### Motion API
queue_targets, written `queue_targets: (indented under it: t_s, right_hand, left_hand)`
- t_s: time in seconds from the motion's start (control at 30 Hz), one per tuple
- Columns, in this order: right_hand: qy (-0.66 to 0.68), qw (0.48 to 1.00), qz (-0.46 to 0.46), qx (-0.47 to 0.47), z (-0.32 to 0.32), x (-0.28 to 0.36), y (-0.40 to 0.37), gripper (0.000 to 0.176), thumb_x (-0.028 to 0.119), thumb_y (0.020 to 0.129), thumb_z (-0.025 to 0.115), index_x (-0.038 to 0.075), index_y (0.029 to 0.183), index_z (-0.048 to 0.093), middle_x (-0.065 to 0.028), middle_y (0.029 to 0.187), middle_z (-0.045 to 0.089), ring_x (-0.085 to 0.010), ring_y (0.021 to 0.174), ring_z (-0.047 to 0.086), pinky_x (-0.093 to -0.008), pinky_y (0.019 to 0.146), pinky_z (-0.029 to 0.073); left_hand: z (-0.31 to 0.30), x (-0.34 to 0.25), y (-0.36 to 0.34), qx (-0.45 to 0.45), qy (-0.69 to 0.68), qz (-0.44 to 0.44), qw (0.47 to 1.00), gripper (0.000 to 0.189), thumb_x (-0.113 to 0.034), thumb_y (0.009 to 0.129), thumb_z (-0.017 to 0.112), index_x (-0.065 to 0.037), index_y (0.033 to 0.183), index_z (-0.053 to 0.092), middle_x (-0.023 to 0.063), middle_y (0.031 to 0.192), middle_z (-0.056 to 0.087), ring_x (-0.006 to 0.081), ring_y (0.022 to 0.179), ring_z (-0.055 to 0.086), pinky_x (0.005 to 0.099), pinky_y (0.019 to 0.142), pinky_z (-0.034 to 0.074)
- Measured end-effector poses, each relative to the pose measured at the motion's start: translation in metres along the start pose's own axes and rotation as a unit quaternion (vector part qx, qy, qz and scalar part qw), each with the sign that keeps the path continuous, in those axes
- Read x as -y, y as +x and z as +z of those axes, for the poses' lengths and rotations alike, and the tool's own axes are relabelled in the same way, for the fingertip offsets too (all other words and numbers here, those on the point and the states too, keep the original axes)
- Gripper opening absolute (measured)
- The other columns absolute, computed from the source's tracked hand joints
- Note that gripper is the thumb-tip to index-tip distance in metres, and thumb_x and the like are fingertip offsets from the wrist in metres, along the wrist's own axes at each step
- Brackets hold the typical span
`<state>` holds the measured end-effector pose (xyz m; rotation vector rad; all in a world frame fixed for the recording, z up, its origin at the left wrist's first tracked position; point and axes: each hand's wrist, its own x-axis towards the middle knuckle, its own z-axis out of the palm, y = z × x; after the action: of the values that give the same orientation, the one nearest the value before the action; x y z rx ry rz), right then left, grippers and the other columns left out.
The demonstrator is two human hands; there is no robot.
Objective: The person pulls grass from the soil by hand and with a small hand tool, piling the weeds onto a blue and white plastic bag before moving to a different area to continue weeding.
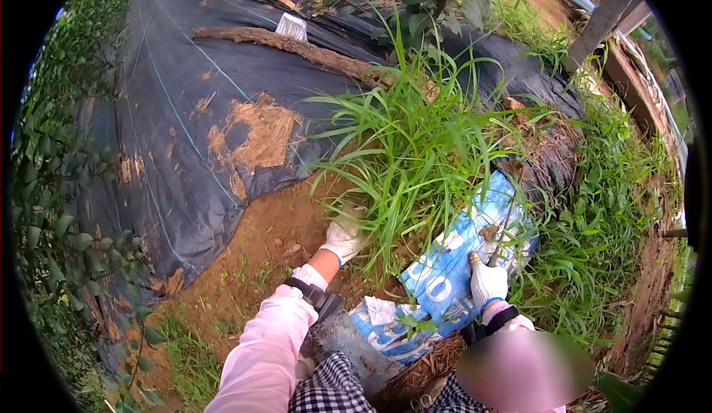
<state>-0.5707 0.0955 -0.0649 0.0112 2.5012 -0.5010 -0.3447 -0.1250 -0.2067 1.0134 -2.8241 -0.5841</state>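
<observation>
My left hand (343, 239), in a white glove, reaches in at the left base of a tall clump of green grass (404, 161). Blades cover its fingers, so I cannot tell whether they grip the stems. To the right, my gloved right hand (487, 281) is closed around a thin, dark, rod-like tool (506, 224) that points up and away. That hand is over a blue and white printed plastic sack (437, 283), which lies crumpled along the right side of the grass. Bare brown soil (278, 228) shows to the left of the clump.
Black ground sheet (185, 116) spreads over the far left, with dry straw (263, 131) on it. A long branch (297, 50) lies across it beside a clear plastic container (291, 27). Leafy shrubs (55, 183) line the left; a post (604, 20) stands far right.
</observation>
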Motion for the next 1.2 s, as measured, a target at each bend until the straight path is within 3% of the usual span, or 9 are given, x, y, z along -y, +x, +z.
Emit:
queue_targets:
  t_s: [0.17, 0.23, 0.4, 0.63, 0.83, 0.97, 1.0, 1.1, 1.2]
  right_hand:
    - [-0.011, 1.0, -0.004, -0.002, 0.005, -0.011, 0.01, 0.052, 0.05, 0.078, 0.071, -0.002, 0.073, 0.068, -0.0134, 0.061, 0.063, -0.0265, 0.057, 0.062, -0.0394, 0.059, 0.048]
    - [-0.013, 0.999, -0.022, -0.026, 0.01, -0.017, 0.018, 0.043, 0.043, 0.08, 0.072, 0.002, 0.069, 0.067, -0.0072, 0.057, 0.061, -0.02, 0.052, 0.057, -0.0356, 0.054, 0.045]
    - [-0.018, 0.999, -0.006, -0.037, 0.013, -0.017, 0.015, 0.038, 0.04, 0.081, 0.072, 0.004, 0.07, 0.068, -0.0041, 0.056, 0.061, -0.0182, 0.05, 0.056, -0.0348, 0.052, 0.044]
    - [-0.022, 1.0, 0.01, -0.006, 0.0, 0.001, -0.002, 0.051, 0.048, 0.078, 0.071, -0.003, 0.079, 0.068, -0.0166, 0.07, 0.067, -0.0304, 0.066, 0.065, -0.0402, 0.065, 0.049]
    - [-0.032, 0.999, -0.006, -0.015, 0.003, -0.009, 0.006, 0.05, 0.046, 0.078, 0.072, -0.003, 0.082, 0.067, -0.0187, 0.073, 0.068, -0.0322, 0.071, 0.067, -0.0408, 0.068, 0.05]
    - [0.01, 1.0, 0.0, 0.001, 0.004, -0.007, 0.003, 0.053, 0.046, 0.078, 0.072, -0.006, 0.086, 0.067, -0.0221, 0.079, 0.068, -0.035, 0.077, 0.067, -0.0417, 0.072, 0.051]
    - [0.003, 1.0, 0.002, -0.007, 0.006, -0.008, 0.006, 0.053, 0.046, 0.078, 0.072, -0.006, 0.087, 0.067, -0.0228, 0.08, 0.068, -0.0356, 0.078, 0.068, -0.0419, 0.073, 0.051]
    - [0.0, 1.0, -0.001, -0.006, 0.002, -0.003, -0.001, 0.054, 0.047, 0.078, 0.071, -0.007, 0.087, 0.067, -0.0234, 0.079, 0.068, -0.0359, 0.077, 0.068, -0.0417, 0.072, 0.051]
    - [-0.031, 0.999, 0.001, -0.014, 0.002, -0.002, 0.004, 0.055, 0.048, 0.078, 0.071, -0.006, 0.087, 0.067, -0.0235, 0.078, 0.068, -0.0361, 0.076, 0.068, -0.0421, 0.072, 0.051]
  left_hand:
    - [0.002, -0.031, 0.021, -0.029, -0.168, -0.034, 0.985, 0.032, -0.01, 0.074, 0.062, -0.007, 0.105, 0.065, 0.0186, 0.108, 0.063, 0.0377, 0.092, 0.063, 0.0432, 0.08, 0.052]
    - [0.092, 0.016, 0.033, -0.101, -0.613, -0.132, 0.772, 0.024, -0.013, 0.088, 0.051, -0.001, 0.106, 0.061, 0.017, 0.102, 0.065, 0.031, 0.089, 0.064, 0.0416, 0.081, 0.052]
    - [-0.001, -0.025, 0.054, 0.005, -0.018, -0.036, 0.999, 0.027, -0.025, 0.094, 0.046, -0.005, 0.091, 0.064, 0.0126, 0.081, 0.065, 0.0306, 0.073, 0.062, 0.0399, 0.068, 0.053]
    - [0.013, -0.06, 0.1, 0.018, -0.233, -0.148, 0.961, 0.023, -0.023, 0.085, 0.058, -0.003, 0.097, 0.061, 0.018, 0.088, 0.066, 0.0332, 0.079, 0.064, 0.041, 0.067, 0.051]
    - [-0.059, -0.02, 0.03, -0.155, -0.747, -0.308, 0.568, 0.025, -0.025, 0.094, 0.054, -0.007, 0.11, 0.06, 0.0067, 0.084, 0.066, 0.0223, 0.072, 0.061, 0.0366, 0.066, 0.052]
    - [-0.086, 0.065, -0.003, 0.122, -0.262, -0.24, 0.927, 0.031, -0.026, 0.087, 0.064, -0.007, 0.111, 0.063, 0.0146, 0.097, 0.069, 0.033, 0.089, 0.066, 0.0405, 0.079, 0.054]
    - [-0.077, 0.074, -0.001, 0.224, 0.053, -0.175, 0.957, 0.031, -0.026, 0.085, 0.065, -0.007, 0.111, 0.064, 0.0179, 0.099, 0.068, 0.0368, 0.093, 0.065, 0.0422, 0.08, 0.053]
    - [-0.086, 0.008, 0.004, 0.192, 0.088, 0.017, 0.977, 0.045, -0.016, 0.079, 0.061, -0.01, 0.124, 0.059, 0.02, 0.12, 0.058, 0.0406, 0.105, 0.06, 0.0459, 0.087, 0.05]
    - [-0.094, -0.059, 0.019, 0.146, 0.154, 0.261, 0.942, 0.018, -0.02, 0.07, 0.062, -0.013, 0.084, 0.072, 0.0071, 0.115, 0.061, 0.0256, 0.111, 0.056, 0.042, 0.088, 0.045]
